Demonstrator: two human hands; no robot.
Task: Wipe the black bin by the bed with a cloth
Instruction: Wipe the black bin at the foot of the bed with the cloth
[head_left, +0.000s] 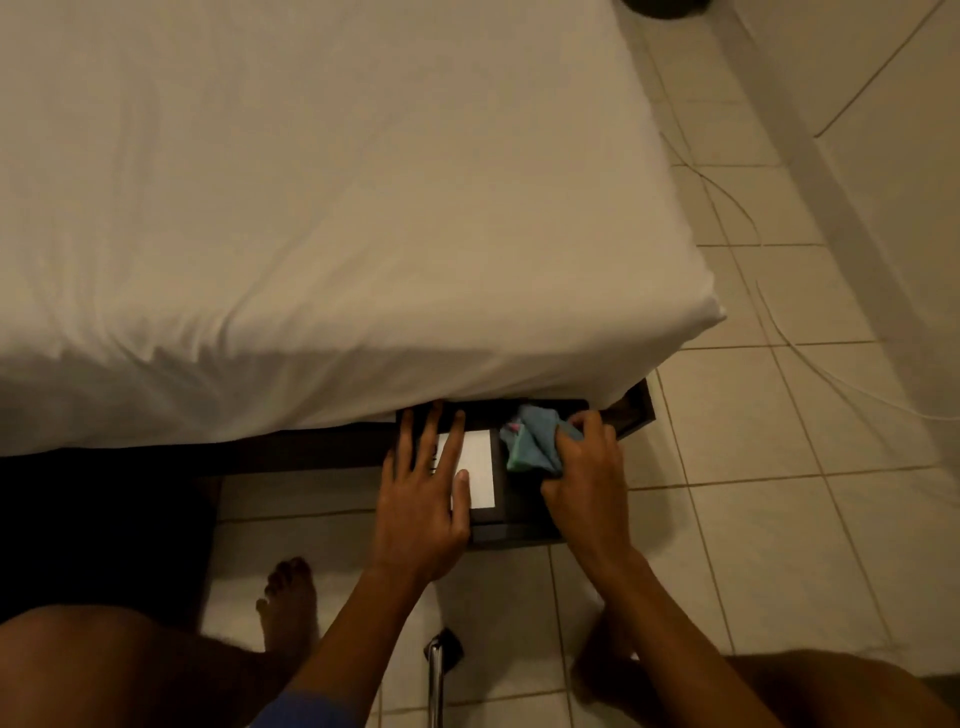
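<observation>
The black bin (514, 512) stands on the floor, half tucked under the corner of the bed; a white label (480, 467) covers part of its top. My left hand (423, 493) lies flat on the bin's left side, fingers spread over the label. My right hand (587, 467) grips a bunched blue-green cloth (535, 439) and presses it on the bin's right side. The bin's far edge is hidden under the mattress.
The bed with a white sheet (311, 208) fills the upper left, on a dark frame (311, 452). Tiled floor (779, 467) lies to the right, crossed by a thin white cable (779, 322). My bare feet and a metal leg (435, 680) are near the bottom.
</observation>
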